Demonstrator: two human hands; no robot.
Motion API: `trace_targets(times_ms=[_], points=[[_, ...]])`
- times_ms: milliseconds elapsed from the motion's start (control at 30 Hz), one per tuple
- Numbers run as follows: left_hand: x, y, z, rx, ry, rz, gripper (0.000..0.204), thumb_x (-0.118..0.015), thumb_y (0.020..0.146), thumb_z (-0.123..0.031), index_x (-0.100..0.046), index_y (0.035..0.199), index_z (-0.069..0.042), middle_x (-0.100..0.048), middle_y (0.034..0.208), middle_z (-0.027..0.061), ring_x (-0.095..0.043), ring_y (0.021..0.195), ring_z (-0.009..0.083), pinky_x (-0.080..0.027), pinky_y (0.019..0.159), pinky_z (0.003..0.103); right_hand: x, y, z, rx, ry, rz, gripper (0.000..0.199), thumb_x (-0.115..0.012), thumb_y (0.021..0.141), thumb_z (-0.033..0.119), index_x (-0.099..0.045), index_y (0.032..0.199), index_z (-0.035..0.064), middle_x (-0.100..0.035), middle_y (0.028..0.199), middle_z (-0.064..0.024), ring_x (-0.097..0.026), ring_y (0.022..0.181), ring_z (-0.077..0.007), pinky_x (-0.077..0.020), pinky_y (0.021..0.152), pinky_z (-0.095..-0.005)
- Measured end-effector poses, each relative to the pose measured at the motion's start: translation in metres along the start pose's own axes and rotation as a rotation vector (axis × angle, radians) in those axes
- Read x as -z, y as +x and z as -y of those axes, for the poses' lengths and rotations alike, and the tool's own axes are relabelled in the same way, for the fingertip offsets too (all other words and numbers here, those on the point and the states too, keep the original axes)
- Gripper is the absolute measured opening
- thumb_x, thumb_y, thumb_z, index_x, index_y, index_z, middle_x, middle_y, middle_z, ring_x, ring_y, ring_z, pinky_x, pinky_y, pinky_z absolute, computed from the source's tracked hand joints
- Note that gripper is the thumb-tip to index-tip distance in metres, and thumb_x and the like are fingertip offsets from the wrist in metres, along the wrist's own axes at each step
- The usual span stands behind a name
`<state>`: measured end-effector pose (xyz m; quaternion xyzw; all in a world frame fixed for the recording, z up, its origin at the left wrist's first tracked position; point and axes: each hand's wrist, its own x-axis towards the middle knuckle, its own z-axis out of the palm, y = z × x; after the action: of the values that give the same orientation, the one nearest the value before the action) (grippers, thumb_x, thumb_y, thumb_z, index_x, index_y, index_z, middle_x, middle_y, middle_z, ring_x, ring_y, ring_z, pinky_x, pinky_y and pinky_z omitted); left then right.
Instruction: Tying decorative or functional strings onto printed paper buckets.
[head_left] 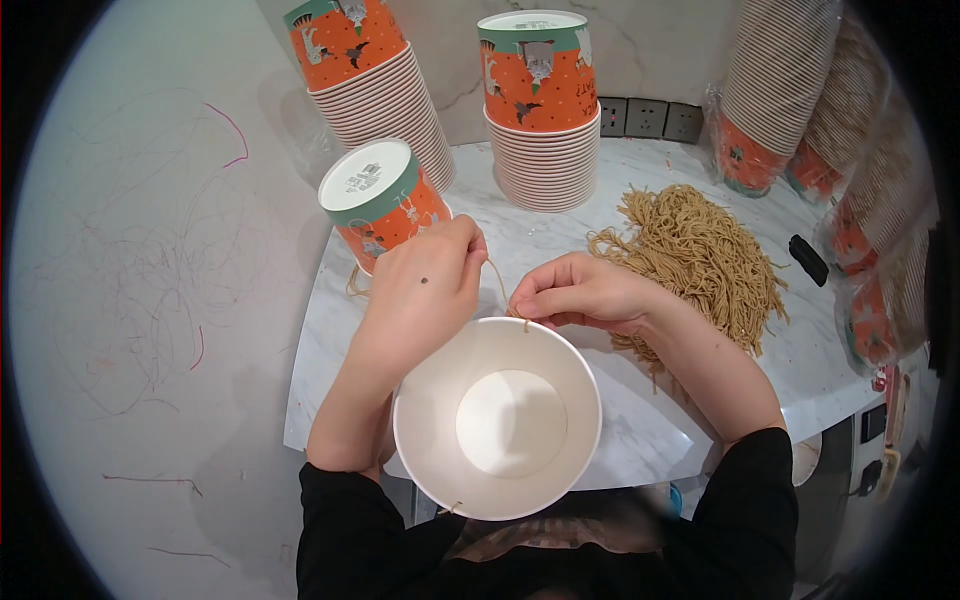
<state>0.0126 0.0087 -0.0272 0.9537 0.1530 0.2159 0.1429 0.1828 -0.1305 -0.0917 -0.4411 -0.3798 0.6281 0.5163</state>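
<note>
A white paper bucket point(430, 455) faces me with its mouth up, close to my body at the table's near edge. Tan cord point(498, 281) runs from its far rim up to my left hand point(425, 275), whose fingers are closed on it. Right where the cord meets the rim, my right hand point(580, 290) pinches with thumb and forefinger; the fingertips partly hide that spot. Another bit of cord shows at the bucket's near rim. Just beyond my left hand, an orange and green printed bucket point(385, 200) stands upside down, with some cord beside its base.
A heap of tan cords point(705, 265) lies right of my right hand, with a black object point(808, 260) beyond it. Upside-down bucket stacks point(540, 110) stand at the back; bagged stacks point(775, 90) line the right. A scribbled wall point(170, 280) borders the marble-patterned table point(640, 420) on the left.
</note>
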Motion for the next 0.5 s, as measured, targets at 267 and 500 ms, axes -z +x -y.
trace_targets(times_ms=[267,500], points=[[-0.009,0.001,0.003,-0.017,0.028,0.022,0.010,-0.058,0.093,-0.008,-0.061,0.094,0.001,-0.069,0.087,0.0178,-0.068,0.081,0.0373,-0.051,0.070,0.048,0.008,0.001,0.000,0.042,-0.208,0.014,0.013,-0.069,0.094,0.011,-0.072,0.103,0.0020,-0.069,0.096,0.0001,-0.062,0.080,-0.0055,-0.0524,0.076,-0.0224],[-0.006,0.001,-0.001,0.027,0.070,0.101,0.011,-0.061,0.095,-0.012,-0.062,0.097,-0.002,-0.070,0.091,0.0158,-0.068,0.085,0.0365,-0.051,0.072,0.046,0.005,-0.003,0.010,0.422,-0.447,0.024,0.015,-0.075,0.085,0.001,-0.076,0.100,0.0031,-0.059,0.100,0.0015,-0.055,0.084,-0.0064,-0.0480,0.079,-0.0236]])
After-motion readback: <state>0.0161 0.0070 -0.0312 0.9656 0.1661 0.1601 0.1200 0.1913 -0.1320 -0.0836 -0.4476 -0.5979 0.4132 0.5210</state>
